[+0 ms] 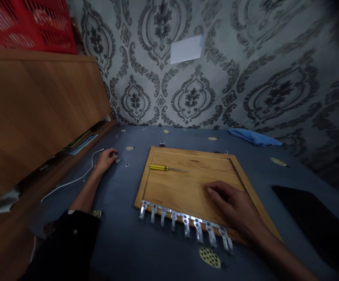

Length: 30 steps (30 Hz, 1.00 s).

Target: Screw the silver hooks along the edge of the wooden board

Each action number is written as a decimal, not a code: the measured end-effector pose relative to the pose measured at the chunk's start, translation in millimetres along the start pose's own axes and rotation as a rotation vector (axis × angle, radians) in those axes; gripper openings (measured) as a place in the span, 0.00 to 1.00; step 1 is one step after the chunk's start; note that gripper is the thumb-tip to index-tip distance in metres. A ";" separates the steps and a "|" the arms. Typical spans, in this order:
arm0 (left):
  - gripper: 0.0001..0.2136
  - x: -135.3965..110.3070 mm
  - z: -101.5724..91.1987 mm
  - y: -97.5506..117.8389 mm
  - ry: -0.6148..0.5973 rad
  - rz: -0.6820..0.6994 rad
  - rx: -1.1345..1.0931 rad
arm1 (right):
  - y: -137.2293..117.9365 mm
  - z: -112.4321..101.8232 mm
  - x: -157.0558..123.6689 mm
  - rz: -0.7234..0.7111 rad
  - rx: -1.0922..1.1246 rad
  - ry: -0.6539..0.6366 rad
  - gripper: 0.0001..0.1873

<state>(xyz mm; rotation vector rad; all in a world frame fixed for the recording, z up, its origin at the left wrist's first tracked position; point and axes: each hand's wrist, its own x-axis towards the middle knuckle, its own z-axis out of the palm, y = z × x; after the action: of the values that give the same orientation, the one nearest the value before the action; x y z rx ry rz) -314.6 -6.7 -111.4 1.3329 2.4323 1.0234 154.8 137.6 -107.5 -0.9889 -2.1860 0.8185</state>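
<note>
Your left hand (107, 157) is at a metal piece (117, 160), can't tell if grip's closed; right hand (236, 203) loose, empty, probably steadying the board (184, 187)

Rear wall (160, 88): pale grey with dark damask medallions, a white rectangle (186, 50) showing on it. At left, a wooden cabinet (37, 113) carries a red slotted basket (29, 27); a blue-grey cover (122, 242) with yellow prints runs to the wall. Light dim, near-black at the upper right.

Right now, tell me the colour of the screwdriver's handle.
The screwdriver handle is yellow with black markings, as the head view shows.
</note>
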 end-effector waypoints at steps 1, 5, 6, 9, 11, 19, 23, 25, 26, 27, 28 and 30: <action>0.16 0.0 -1.5 -0.6 -0.003 0.003 0.008 | 0.7 0.3 -0.4 0.002 -0.004 0.003 0.19; 0.16 0.0 -5.3 0.6 -0.061 -0.002 0.009 | 2.1 0.1 -1.7 0.031 -0.031 -0.017 0.20; 0.16 0.0 -5.3 2.0 -0.080 -0.001 0.002 | 2.3 0.0 -1.7 0.034 -0.037 -0.018 0.20; 0.16 -0.4 -4.3 8.4 -0.128 0.016 -0.021 | 3.3 0.0 -1.4 0.027 -0.038 -0.014 0.19; 0.15 -1.3 -3.0 13.9 -0.144 0.034 -0.025 | 3.7 0.2 -1.2 0.022 -0.037 -0.014 0.19; 0.15 -8.9 9.8 34.9 -0.287 0.061 -0.078 | 0.4 -1.3 -3.4 0.054 -0.019 -0.045 0.19; 0.14 -10.8 14.6 37.4 -0.394 0.087 -0.093 | -0.4 -1.5 -3.2 0.031 -0.035 -0.038 0.19; 0.14 -10.9 14.1 37.1 -0.432 0.104 -0.098 | -0.1 -1.2 -3.0 0.024 -0.053 -0.027 0.19; 0.14 -10.9 13.4 37.0 -0.448 0.110 -0.099 | -0.1 -1.1 -3.0 0.025 -0.059 -0.027 0.19; 0.14 -10.9 12.5 37.1 -0.461 0.115 -0.101 | 0.0 -1.0 -3.0 0.028 -0.062 -0.027 0.19; 0.14 -11.1 11.6 37.3 -0.475 0.118 -0.103 | -0.1 -0.8 -3.1 0.032 -0.065 -0.024 0.19; 0.14 -11.8 10.3 38.5 -0.503 0.114 -0.113 | -0.4 -0.6 -3.3 0.040 -0.073 -0.013 0.20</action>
<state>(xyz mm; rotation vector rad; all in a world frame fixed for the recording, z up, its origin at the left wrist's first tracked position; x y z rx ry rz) -277.1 2.6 -96.0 1.4874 1.9219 0.7225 156.8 134.9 -107.7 -1.0686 -2.2273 0.7704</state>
